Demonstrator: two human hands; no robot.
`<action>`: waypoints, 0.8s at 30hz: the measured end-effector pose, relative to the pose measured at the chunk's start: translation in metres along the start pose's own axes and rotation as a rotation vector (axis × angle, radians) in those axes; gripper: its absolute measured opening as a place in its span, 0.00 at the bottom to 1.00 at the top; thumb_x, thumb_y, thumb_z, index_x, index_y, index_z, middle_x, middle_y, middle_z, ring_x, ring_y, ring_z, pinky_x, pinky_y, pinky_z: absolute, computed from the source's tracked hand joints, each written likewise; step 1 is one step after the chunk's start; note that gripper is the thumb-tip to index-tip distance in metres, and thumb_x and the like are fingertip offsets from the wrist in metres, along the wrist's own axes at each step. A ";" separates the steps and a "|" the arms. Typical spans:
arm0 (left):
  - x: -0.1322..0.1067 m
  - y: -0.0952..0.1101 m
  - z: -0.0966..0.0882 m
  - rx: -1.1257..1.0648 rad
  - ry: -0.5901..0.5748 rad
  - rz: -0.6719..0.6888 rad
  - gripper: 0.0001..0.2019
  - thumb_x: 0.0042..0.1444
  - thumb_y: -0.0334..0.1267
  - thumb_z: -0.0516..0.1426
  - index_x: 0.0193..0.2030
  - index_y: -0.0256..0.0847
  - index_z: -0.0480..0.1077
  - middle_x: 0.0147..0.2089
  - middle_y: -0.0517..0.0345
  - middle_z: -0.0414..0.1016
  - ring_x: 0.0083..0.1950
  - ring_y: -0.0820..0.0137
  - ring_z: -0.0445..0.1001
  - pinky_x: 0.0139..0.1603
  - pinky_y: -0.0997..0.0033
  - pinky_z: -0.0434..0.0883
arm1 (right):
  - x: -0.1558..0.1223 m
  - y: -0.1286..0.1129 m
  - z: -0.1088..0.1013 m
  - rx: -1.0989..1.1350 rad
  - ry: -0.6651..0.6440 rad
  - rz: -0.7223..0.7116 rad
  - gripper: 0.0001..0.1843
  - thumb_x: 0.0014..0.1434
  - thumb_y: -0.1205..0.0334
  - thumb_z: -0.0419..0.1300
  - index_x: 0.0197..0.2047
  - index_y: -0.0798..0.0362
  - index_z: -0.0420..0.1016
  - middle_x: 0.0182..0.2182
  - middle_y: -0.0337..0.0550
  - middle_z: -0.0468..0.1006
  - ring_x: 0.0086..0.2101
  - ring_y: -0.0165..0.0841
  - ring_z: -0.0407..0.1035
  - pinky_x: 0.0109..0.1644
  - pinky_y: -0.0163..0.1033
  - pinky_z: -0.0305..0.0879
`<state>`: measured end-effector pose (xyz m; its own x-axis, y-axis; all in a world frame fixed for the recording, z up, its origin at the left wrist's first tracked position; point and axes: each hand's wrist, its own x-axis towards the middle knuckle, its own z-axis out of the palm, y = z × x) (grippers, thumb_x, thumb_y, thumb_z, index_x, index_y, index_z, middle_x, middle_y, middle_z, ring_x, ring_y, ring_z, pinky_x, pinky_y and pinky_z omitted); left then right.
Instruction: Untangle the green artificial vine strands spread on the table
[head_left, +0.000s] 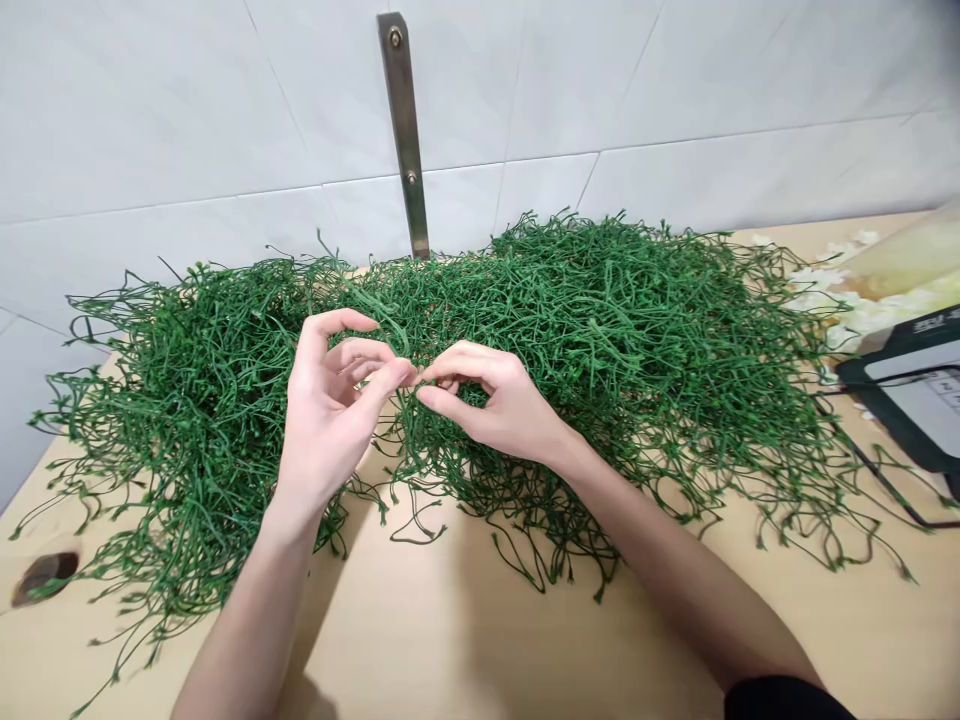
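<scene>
A wide, tangled heap of thin green plastic plant stems (600,310) with small budded tips lies before me, with a second part of the heap (195,400) on the left. My left hand (337,390) is over the middle, thumb and finger pinched on a paler green stem (390,322) that rises from the fingertips to the upper left. From the right, my right hand (495,395) comes in with its fingers closed in a pinch. Its fingertips meet those of the left hand. What lies between the right fingertips is hidden.
The stems lie on a light wooden table (405,640), which has a round hole (45,578) at left. A metal bracket (403,120) is fixed to the tiled wall (187,100) behind. On the right are white flowers (840,290) and a black-framed object (915,390).
</scene>
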<state>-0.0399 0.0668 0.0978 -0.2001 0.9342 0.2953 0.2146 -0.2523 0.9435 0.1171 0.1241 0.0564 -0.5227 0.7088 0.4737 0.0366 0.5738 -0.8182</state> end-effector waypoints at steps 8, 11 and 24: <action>0.001 -0.003 0.001 0.218 -0.177 -0.108 0.13 0.56 0.40 0.62 0.46 0.39 0.74 0.46 0.52 0.78 0.44 0.67 0.76 0.42 0.71 0.75 | 0.001 0.002 -0.004 0.142 0.015 0.094 0.09 0.60 0.65 0.60 0.39 0.53 0.83 0.38 0.44 0.83 0.38 0.31 0.75 0.44 0.37 0.72; 0.000 -0.004 0.001 0.229 -0.173 -0.158 0.18 0.53 0.43 0.63 0.49 0.38 0.74 0.46 0.51 0.78 0.40 0.69 0.76 0.35 0.73 0.74 | 0.002 0.003 -0.004 0.274 0.048 0.200 0.07 0.56 0.64 0.64 0.38 0.54 0.83 0.36 0.44 0.84 0.37 0.32 0.77 0.45 0.39 0.74; 0.002 -0.006 -0.002 0.225 -0.171 -0.134 0.07 0.56 0.41 0.61 0.34 0.39 0.72 0.33 0.59 0.74 0.34 0.71 0.72 0.34 0.74 0.67 | 0.004 0.003 -0.012 0.473 -0.025 0.424 0.13 0.46 0.58 0.72 0.30 0.56 0.76 0.26 0.37 0.77 0.28 0.25 0.70 0.35 0.33 0.68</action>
<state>-0.0435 0.0701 0.0931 -0.0814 0.9891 0.1230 0.4076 -0.0796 0.9097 0.1250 0.1337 0.0601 -0.5655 0.8214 0.0740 -0.1328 -0.0021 -0.9911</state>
